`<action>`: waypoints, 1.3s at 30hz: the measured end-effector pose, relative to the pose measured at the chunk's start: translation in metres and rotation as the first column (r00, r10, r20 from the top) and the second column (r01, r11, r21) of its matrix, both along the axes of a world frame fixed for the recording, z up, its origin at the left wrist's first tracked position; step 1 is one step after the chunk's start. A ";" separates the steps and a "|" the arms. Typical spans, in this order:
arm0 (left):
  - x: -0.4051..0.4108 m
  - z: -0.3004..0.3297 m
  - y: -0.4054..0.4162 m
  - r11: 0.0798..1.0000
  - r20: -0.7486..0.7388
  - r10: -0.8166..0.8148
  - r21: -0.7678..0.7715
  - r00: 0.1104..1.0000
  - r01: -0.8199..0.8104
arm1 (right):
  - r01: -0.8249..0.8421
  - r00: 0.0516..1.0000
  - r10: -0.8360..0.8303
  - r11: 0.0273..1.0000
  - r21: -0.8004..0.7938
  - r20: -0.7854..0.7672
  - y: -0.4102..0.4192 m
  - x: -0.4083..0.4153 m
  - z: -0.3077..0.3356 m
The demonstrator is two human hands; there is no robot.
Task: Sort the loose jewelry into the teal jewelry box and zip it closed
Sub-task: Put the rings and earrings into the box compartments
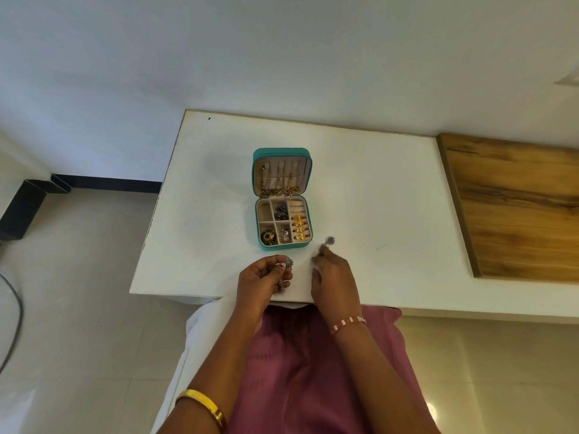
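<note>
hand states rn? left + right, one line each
Left hand: holding a small silver flower-shaped earring in its curled fingers.
Right hand: pinching a small grey round-headed earring at its fingertips, just above the white table.

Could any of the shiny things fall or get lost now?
Maybe. The left hand pinches a silver earring close to the table's near edge, so a slip might drop it into the lap or onto the floor. Another small piece lies loose just past the right hand; a careless reach might flick it away. The teal jewelry box is open, so a bump could spill the gold rings.
</note>
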State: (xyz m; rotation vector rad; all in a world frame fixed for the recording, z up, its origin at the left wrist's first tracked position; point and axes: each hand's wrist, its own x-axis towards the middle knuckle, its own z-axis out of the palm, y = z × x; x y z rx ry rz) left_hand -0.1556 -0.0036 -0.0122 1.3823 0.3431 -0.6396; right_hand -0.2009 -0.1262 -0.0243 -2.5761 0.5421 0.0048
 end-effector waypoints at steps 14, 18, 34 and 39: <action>0.001 -0.002 0.000 1.000 0.001 0.015 -0.017 1.000 -0.015 | 0.295 0.955 -0.297 0.947 0.129 -0.006 -0.020 0.009 -0.003; 0.001 -0.004 0.000 1.000 0.011 0.008 -0.007 1.000 -0.008 | 0.240 0.971 -0.240 0.967 0.081 -0.012 -0.016 0.013 -0.003; 0.002 -0.005 0.000 1.000 0.023 0.004 0.022 1.000 -0.005 | 0.305 0.887 -0.423 0.839 0.450 0.188 -0.009 0.006 0.013; 0.004 0.000 0.004 0.996 0.058 0.087 -0.033 0.995 -0.085 | 0.264 0.837 -0.532 0.599 0.756 0.129 -0.003 0.012 0.027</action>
